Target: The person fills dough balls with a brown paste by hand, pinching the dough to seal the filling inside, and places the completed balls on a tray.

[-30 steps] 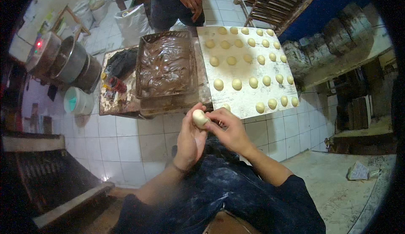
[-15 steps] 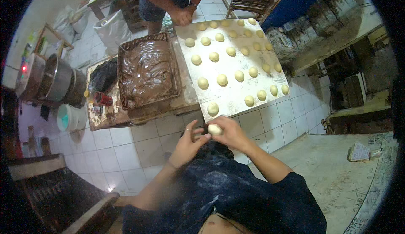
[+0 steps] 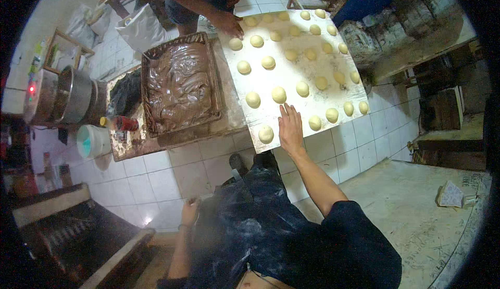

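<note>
My right hand (image 3: pixel 290 127) reaches over the near edge of a pale board (image 3: pixel 297 106), its fingers stretched out and its palm down. Its fingertips come up just below a round dough ball (image 3: pixel 278 94). Whether anything lies under the palm is hidden. Several more pale dough balls sit in rows on the board, one of them, a near-corner dough ball (image 3: pixel 265 134), just left of this hand. Low beside my left thigh hangs my left hand (image 3: pixel 190 211), away from the board; its fingers are blurred and mostly hidden.
Another person's hand (image 3: pixel 229 24) is at the board's far left corner. Left of the board stands a brown crate (image 3: pixel 219 114) with a glossy brown mass or sheet inside. A red bottle (image 3: pixel 125 124), a white bucket (image 3: pixel 94 142) and metal pots (image 3: pixel 73 95) are farther left. A pale tabletop (image 3: pixel 364 200) lies right.
My right hand has moved forward from my lap onto the board; the dough ball it held no longer shows in it. My left hand has dropped back to my side. The other person's hands have separated.
</note>
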A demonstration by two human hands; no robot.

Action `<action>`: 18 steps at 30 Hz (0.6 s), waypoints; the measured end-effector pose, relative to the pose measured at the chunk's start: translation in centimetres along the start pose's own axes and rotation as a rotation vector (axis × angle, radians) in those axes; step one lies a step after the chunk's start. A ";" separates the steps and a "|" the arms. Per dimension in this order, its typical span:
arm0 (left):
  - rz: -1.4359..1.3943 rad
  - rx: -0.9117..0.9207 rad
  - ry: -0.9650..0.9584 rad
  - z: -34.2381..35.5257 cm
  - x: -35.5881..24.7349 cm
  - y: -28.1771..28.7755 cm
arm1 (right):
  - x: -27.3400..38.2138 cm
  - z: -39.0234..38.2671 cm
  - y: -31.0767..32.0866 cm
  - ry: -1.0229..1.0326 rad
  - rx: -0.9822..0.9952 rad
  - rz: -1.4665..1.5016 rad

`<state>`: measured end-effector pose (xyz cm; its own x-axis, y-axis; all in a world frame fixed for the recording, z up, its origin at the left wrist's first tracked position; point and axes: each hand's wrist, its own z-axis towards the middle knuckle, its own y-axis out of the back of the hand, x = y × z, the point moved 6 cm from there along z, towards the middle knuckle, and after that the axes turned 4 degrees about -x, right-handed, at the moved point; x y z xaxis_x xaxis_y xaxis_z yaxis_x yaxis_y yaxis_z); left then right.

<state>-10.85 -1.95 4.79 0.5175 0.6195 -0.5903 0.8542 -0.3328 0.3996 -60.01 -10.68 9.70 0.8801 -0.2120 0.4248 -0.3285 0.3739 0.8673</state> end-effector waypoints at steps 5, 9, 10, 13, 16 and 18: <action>0.034 -0.013 0.043 3.5 13.1 1.0 | 2.1 0.9 0.3 -0.019 0.086 0.002; 0.248 0.074 -0.012 5.0 8.2 -0.5 | -1.3 -0.1 0.3 -0.053 -0.025 0.195; 0.232 0.072 -0.005 5.1 8.5 -0.4 | -1.0 -0.4 0.4 -0.030 -0.032 0.120; 0.073 0.089 0.058 5.2 6.6 -0.7 | 2.1 0.0 2.5 -0.012 -0.026 -0.119; -0.009 0.063 -0.008 5.9 5.9 -0.5 | 5.8 -1.5 2.5 0.134 0.186 0.203; -0.049 0.101 -0.035 6.5 6.4 -0.8 | 8.1 -3.2 0.6 0.236 0.209 0.081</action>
<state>-7.86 -2.36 -3.83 0.4747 0.6126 -0.6320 0.8785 -0.3736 0.2977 -52.02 -9.30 12.82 0.8954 0.0354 0.4438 -0.4424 0.1823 0.8781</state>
